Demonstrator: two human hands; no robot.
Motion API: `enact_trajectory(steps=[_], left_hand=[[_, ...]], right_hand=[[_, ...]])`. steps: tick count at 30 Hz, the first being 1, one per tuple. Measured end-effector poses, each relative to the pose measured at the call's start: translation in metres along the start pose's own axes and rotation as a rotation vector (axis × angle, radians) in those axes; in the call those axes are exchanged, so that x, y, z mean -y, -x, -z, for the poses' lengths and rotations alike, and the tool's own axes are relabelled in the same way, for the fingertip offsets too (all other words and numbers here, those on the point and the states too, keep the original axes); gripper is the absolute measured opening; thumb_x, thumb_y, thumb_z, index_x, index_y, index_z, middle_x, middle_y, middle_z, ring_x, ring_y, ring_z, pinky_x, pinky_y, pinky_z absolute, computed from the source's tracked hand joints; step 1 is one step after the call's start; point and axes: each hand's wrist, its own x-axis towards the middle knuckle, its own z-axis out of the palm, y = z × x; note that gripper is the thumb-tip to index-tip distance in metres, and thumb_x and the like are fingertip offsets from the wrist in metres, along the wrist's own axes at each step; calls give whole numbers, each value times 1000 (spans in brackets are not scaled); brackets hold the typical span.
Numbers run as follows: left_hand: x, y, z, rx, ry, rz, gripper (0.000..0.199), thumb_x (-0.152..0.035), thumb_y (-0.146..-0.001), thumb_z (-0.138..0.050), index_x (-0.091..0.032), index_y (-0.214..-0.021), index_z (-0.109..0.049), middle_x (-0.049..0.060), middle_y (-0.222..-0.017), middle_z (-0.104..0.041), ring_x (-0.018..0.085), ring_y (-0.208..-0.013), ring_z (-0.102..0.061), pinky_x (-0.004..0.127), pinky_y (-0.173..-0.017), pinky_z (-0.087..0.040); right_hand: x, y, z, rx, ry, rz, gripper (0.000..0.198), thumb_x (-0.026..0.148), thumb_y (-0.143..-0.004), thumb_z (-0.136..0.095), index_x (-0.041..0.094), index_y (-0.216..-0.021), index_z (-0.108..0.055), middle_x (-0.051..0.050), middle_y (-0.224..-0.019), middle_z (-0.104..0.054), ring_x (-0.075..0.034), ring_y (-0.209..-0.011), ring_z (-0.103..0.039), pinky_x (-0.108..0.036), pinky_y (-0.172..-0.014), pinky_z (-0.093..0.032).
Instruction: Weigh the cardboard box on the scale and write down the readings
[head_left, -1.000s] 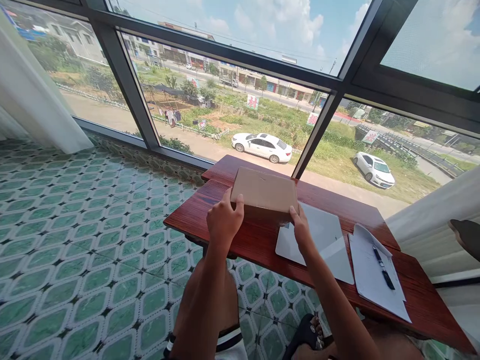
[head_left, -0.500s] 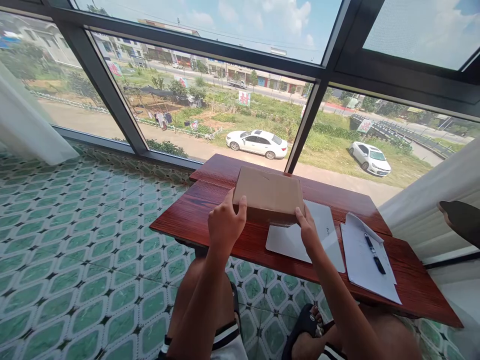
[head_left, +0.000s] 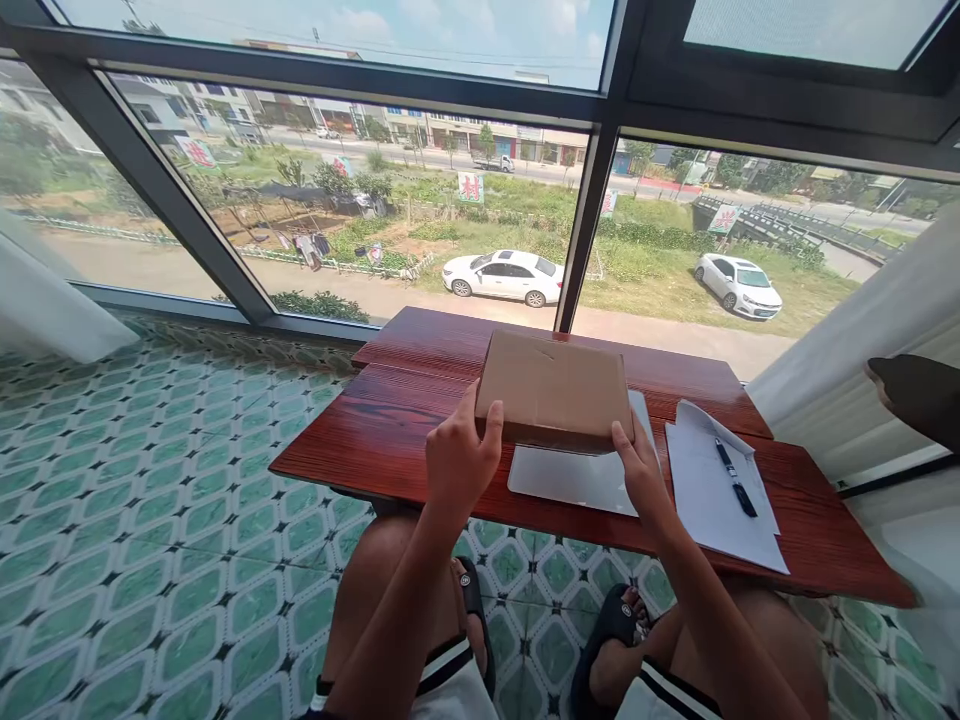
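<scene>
Brown cardboard box [head_left: 555,385] is being held at centre frame, left hand [head_left: 461,450] and right hand [head_left: 641,468] pinching its near corners; it is now covering more of the silver laptop [head_left: 559,482] than a second ago, apparently being carried rightward.

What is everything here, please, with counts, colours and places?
table: 1, red-brown, centre
cardboard box: 1, brown, centre
laptop: 1, silver, on table, partly hidden by box
paper: count unclear, white, right of laptop
pen: 1, black, on paper
window: 1, dark frame, beyond table
curtains: 2, white, both sides
tiled floor: 1, green and white, beneath
unidentified object: 1, dark, right edge
parked cars: 2, white, outside
signs: several, white and red, outside
plants: many, green, outside
buildings: several, pale, outside
sandals: 2, black, lower centre
shorts: 1, white, black-striped, bottom edge
left hand: 1, bare, holding box's left side
right hand: 1, bare, holding box's right side
arms, legs: 2 each, bare, bottom
</scene>
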Motion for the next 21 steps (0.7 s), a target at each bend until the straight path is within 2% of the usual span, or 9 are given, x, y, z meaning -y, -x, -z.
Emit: enact_trajectory(steps=[8,14,21], left_hand=[[-7,9,-13,11,140,-55,59,-51,-97,-33,-17,-140,-55,15,-113,-74,31,-99,-71,39,-84,-51],[-12,11,-24,69,448,-113,53,-49,-100,-32,-22,-138,-57,9,-129,-68,25,-113,-65,34,-93,-49],[-20,10,-42,230,737,-117,57,-54,-98,-37,-20,-140,-55,9,-131,-67,21,-100,-66,31,-81,-54]], right_hand=[[-13,4,22,-43,32,15,84,67,-89,-56,17,-153,-38,-13,-140,-54,-28,-131,-51,-43,-114,-39],[-16,1,49,-42,-14,57,79,60,-89,-61,20,-153,-38,-12,-139,-55,-27,-127,-54,-41,-109,-44],[-24,1,78,-81,30,69,73,58,-90,-61,20,-150,-44,-12,-137,-57,-27,-128,-54,-41,-109,-44]])
